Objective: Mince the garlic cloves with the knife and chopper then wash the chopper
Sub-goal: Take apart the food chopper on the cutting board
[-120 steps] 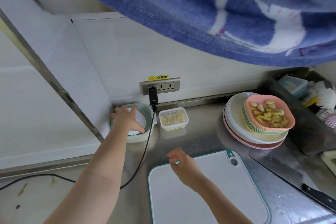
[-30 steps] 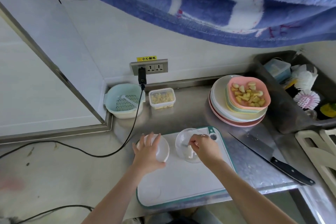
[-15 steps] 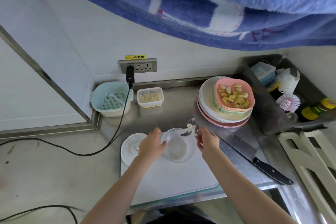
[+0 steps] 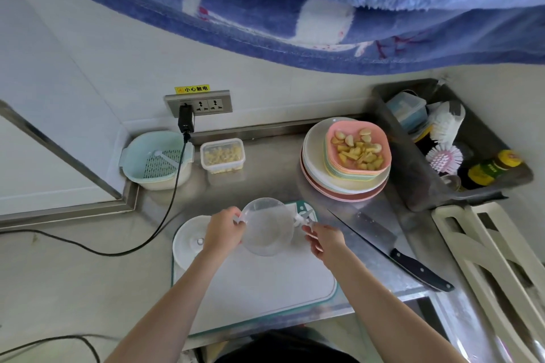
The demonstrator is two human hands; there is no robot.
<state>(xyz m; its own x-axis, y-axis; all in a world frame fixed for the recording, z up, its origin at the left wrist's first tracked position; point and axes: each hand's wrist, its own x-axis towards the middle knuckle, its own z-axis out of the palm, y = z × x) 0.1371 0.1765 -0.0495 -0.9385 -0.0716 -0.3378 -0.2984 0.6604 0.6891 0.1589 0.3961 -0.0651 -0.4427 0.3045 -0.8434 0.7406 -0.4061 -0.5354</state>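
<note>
1. Kitchen counter, seen from my head camera: the round white plastic chopper lid (image 4: 193, 240) lay at the left end of the white, teal-edged plastic cutting board (image 4: 256, 283). I judged it light and rigid, easiest lifted by its rim.

2. The left hand (image 4: 224, 233) had its fingers curled round the left rim of the clear round plastic chopper bowl (image 4: 267, 225), which sat over the far end of the board; I could not tell whether it rested on the board or was held just above it.

3. I judged the bowl light, stiff and smooth-walled, likely slippery once wet, so a hold on the rim or its small side tab looked safest.

4. The right hand (image 4: 326, 240) pinched the small white-hubbed blade unit (image 4: 302, 218) beside the bowl's right rim, thumb and forefinger closed on it, the other fingers loosely bent. I judged its blades sharp, so the plastic hub was the place to hold it.

5. The steel cleaver with a black handle (image 4: 392, 250) lay untouched on the metal counter just right of the board; heavy, I judged, and to be taken only by the handle.

6. The peeled garlic cloves (image 4: 358, 152) sat in a pink plastic dish atop stacked plates at the back right, well apart from both hands.
</note>
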